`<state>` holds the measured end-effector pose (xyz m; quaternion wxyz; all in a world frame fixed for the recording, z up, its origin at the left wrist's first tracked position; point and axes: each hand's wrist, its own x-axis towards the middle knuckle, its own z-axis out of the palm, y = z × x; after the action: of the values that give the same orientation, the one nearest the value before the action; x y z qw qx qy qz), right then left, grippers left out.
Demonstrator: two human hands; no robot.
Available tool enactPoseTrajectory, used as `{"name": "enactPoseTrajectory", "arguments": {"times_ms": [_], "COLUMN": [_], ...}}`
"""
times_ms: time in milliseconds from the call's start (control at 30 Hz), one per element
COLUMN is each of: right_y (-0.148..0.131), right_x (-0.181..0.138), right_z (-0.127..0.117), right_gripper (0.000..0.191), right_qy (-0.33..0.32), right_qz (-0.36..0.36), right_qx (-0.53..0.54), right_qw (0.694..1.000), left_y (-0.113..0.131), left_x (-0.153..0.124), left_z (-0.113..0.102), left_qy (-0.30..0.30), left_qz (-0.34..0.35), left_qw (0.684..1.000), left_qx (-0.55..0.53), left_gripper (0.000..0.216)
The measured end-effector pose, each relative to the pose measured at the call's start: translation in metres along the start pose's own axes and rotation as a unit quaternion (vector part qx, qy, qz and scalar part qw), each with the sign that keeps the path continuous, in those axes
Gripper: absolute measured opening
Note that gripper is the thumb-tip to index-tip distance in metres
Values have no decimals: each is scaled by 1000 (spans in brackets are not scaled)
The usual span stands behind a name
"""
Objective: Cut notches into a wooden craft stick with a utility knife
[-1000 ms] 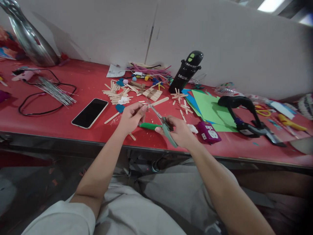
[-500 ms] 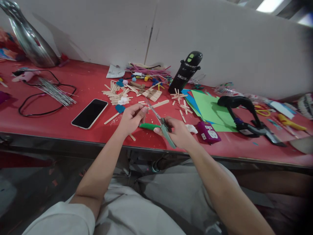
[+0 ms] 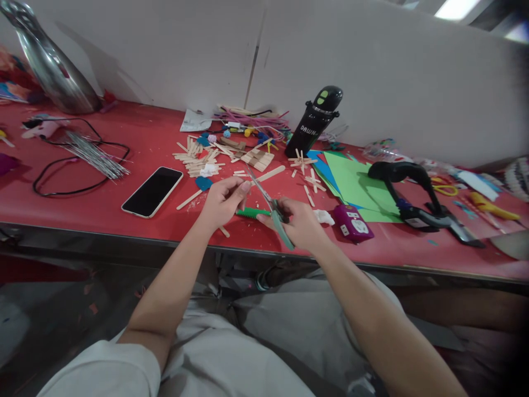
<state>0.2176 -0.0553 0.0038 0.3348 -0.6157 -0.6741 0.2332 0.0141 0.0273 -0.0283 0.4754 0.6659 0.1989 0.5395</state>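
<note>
My left hand is closed in a pinch on a flat wooden craft stick, which juts out to the right from the fingertips. My right hand grips a pair of scissors with green handles. Their slim blades point up and to the left, crossing near the stick close to my left fingertips. Beneath both hands lies a green ridged object, partly covered by the right hand and scissors. Behind the hands is a loose heap of craft sticks, with a few glued into star shapes.
A phone lies left, near thin metal wires and a black cord. A steel bottle and a black bottle stand behind. To the right are coloured paper, a purple box and a black strapped device.
The craft stick has tilted slightly, its far end rising a little. The scissors and right hand have shifted very slightly, with the right thumb moving left. Nothing was let go.
</note>
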Motion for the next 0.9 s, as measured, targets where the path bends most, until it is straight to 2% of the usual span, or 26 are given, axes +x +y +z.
{"name": "enactPoseTrajectory", "arguments": {"times_ms": [500,900], "right_y": [-2,-1], "right_x": [0,-1], "right_z": [5,4], "right_gripper": [73,68], "right_qy": [-12,-34], "right_qz": [1,0], "right_qx": [11,26], "right_qw": [1000,999], "left_y": [3,5], "left_x": [-2,-3], "left_z": [-1,0], "left_qy": [0,-34], "left_qz": [-3,-7], "left_qw": [1000,999], "left_qx": [-18,-24], "left_gripper": [65,69]}}
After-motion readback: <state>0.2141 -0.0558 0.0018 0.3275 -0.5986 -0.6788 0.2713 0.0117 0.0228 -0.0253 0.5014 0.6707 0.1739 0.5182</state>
